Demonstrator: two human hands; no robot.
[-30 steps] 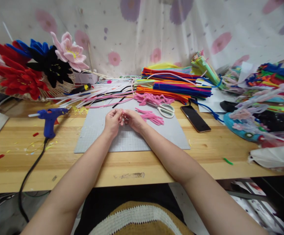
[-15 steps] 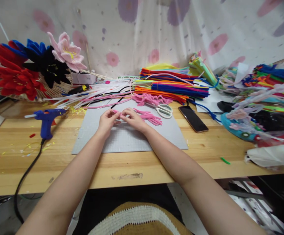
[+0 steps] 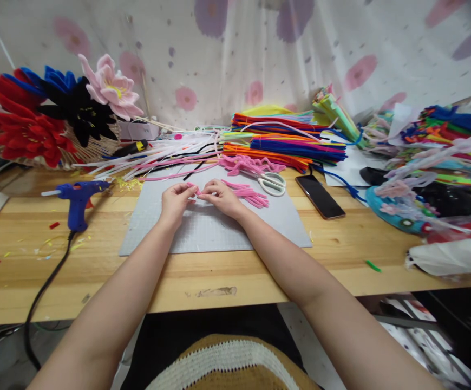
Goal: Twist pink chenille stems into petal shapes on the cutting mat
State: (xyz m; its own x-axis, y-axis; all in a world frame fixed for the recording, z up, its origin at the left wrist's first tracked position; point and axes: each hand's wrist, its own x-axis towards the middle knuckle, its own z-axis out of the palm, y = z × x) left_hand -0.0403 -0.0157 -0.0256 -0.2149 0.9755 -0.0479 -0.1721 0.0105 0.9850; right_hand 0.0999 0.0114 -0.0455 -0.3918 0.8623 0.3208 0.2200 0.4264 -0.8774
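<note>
My left hand point(image 3: 174, 201) and my right hand point(image 3: 219, 197) meet over the grey cutting mat point(image 3: 211, 227). Both pinch a short pink pipe cleaner piece point(image 3: 195, 189) between their fingertips, fingers curled. Just right of my right hand lies a small bundle of bent pink pipe cleaner pieces point(image 3: 248, 193). White-handled scissors point(image 3: 271, 183) rest beyond that bundle, next to a heap of pink pieces point(image 3: 247, 163).
A blue glue gun point(image 3: 78, 196) with a black cord stands left of the mat. A phone point(image 3: 319, 196) lies at right. Stacks of coloured pipe cleaners point(image 3: 288, 142) fill the back; finished flowers point(image 3: 52, 114) sit in a basket at far left. Craft clutter point(image 3: 434, 179) crowds the right.
My hands have drawn slightly apart and the pink piece now shows between the fingertips. The view has shifted a little; nothing else on the table has moved.
</note>
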